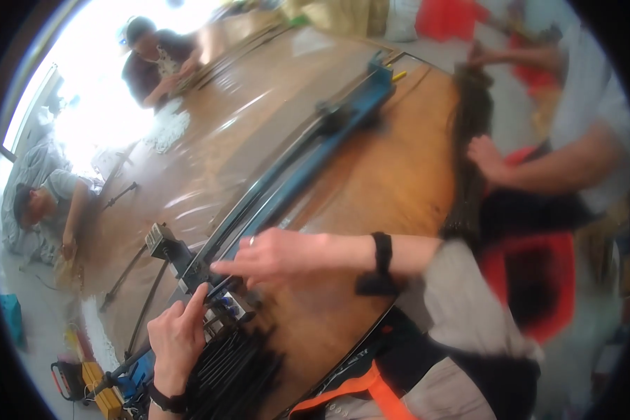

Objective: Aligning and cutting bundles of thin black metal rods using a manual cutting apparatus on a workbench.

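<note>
A long blue metal rail fixture [308,164] runs diagonally over the table, with a dark clamp block [189,269] at its near end. My left hand [177,339] is at that near end, index finger raised against the block and the other fingers curled. A thin dark rod [131,360] runs from the lower left into this hand. My right hand [283,257] lies over the rail from the right. Its index finger points at the block; its other fingers curl under, and what they hold is hidden. Below the hands is a bundle of black rods [234,374].
Brown sheeting covers the table [392,182]. A co-worker's hand [486,159] rests by a dark bundle [472,119] at the right edge, near a red chair [553,287]. Two more people sit at the far left side. Loose dark rods [129,276] lie left of the block.
</note>
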`<state>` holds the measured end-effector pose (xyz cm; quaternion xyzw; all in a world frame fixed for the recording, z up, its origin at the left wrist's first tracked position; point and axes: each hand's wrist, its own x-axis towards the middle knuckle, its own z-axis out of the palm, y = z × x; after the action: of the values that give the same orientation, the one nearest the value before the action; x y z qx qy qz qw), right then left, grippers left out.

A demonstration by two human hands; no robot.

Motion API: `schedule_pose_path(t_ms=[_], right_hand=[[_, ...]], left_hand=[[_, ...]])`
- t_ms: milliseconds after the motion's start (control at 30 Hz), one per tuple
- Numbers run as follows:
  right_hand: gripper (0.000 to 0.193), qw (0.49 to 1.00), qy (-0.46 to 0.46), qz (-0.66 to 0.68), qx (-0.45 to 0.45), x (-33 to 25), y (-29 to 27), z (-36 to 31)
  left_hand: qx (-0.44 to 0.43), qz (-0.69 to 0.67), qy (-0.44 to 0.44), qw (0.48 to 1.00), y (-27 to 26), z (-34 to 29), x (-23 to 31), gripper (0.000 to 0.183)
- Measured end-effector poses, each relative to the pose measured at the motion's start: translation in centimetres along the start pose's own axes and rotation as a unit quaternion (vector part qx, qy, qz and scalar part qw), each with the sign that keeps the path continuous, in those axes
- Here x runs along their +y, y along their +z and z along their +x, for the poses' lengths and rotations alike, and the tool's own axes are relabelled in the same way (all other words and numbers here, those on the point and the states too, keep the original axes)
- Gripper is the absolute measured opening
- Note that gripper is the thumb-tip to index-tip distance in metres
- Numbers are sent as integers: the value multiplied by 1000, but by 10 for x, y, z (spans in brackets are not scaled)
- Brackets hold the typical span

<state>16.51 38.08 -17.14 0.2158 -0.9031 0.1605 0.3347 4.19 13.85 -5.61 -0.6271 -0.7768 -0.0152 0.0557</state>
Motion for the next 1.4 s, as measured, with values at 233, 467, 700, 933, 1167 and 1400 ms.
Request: schedule_pose_path(t_ms=[233,467,700,933,1167,1400], right_hand=[[40,955,179,-66,226,55,6,-36],[34,957,176,-99,209,46,15,-24],[35,969,91,-105,206,14,19,6],[49,965,34,-52,254,5,14,15],[39,965,31,-11,262,13,13,9],[34,959,3,-124,253,1,28,32]], left_hand=[[82,10,27,996,1,10,-20,27],[119,15,-30,992,-7,-7,-21,30],[107,81,-38,990,-6,-28,-36,35],[123,66,-39,989,-7,-45,-37,36],[140,35,-35,989,-1,-44,-29,35],[119,-40,-48,991,3,-64,-38,35]])
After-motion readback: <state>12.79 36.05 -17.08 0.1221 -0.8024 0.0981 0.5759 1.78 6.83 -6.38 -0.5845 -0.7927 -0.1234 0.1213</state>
